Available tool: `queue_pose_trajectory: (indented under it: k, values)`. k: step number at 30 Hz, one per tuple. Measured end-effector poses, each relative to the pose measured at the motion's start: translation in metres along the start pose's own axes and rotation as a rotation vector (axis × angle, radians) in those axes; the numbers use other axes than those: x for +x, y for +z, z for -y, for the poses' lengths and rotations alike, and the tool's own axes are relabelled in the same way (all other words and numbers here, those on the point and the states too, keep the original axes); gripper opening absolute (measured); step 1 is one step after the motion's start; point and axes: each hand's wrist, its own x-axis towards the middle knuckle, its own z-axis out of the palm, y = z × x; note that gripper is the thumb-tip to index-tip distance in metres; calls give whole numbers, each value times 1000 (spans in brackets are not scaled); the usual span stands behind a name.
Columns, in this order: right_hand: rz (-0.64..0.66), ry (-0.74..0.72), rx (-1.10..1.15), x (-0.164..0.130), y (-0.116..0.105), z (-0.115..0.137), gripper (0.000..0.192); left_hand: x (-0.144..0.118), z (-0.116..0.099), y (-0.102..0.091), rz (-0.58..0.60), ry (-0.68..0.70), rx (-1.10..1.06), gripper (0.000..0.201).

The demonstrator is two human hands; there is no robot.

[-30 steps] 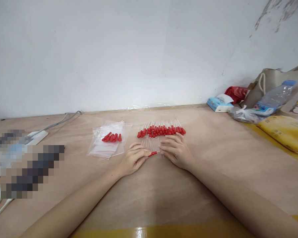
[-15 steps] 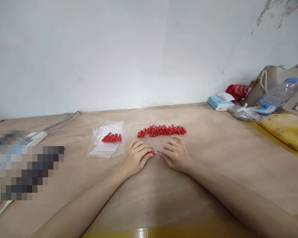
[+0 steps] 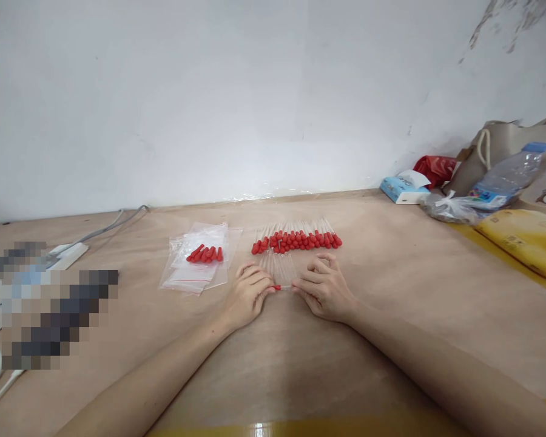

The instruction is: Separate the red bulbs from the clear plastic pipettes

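Note:
My left hand (image 3: 251,294) pinches a red rubber bulb (image 3: 277,287) between thumb and fingers. On the other side, my right hand (image 3: 325,288) grips a thin clear glass dropper tube (image 3: 286,287), which lines up with the bulb; whether its end sits inside the bulb is too small to tell. Just beyond my fingers lie several loose clear glass tubes (image 3: 278,266). Behind those is a row of droppers with red bulbs (image 3: 307,240), their tubes pointing at the wall. Loose red bulbs (image 3: 204,254) rest on clear plastic zip bags (image 3: 193,276) to the left.
At the right are a blue tissue pack (image 3: 403,189), a tied plastic bag (image 3: 450,208), a water bottle (image 3: 512,176), a yellow packet (image 3: 525,237) and a cloth bag (image 3: 464,164). A power strip (image 3: 70,256) with a grey cable (image 3: 104,229) is on the left. A white wall (image 3: 255,103) stands behind.
Both hands have shifted slightly toward me with the bulb and tube. My right hand is a little farther from my left, and more of the tube shows between them.

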Motion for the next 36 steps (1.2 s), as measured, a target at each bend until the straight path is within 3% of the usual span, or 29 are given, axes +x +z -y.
queue_pose_trajectory:
  k: [6, 9, 12, 15, 20, 25, 30, 33, 36]
  values:
    - [-19, 314, -61, -8, 3, -17, 19, -10, 4, -4, -168, -193, -114, 17]
    - [47, 376, -37, -5, 9, -20, 27, -8, 10, -11, -290, -300, -55, 21]
    - [60, 428, -33, -1, 12, -18, 25, -8, 35, -29, -449, -457, 71, 26]
    - [25, 470, -97, 3, 14, -16, 13, -17, 72, -52, -500, -670, 89, 31]
    - [5, 414, -133, 5, 18, -14, 14, -35, 109, -68, -437, -855, 216, 32]
    - [38, 337, -111, 5, 19, -10, 17, -36, 110, -65, -342, -831, 317, 28]
    - [84, 290, -91, 6, 15, -7, 22, -21, 86, -61, -428, -579, 449, 23]
    - [103, 280, -83, 7, 13, -6, 26, -1, 65, -47, -277, -392, 345, 18]
    - [119, 281, -67, 7, 12, -5, 29, 20, 53, -28, -120, -325, 230, 20]
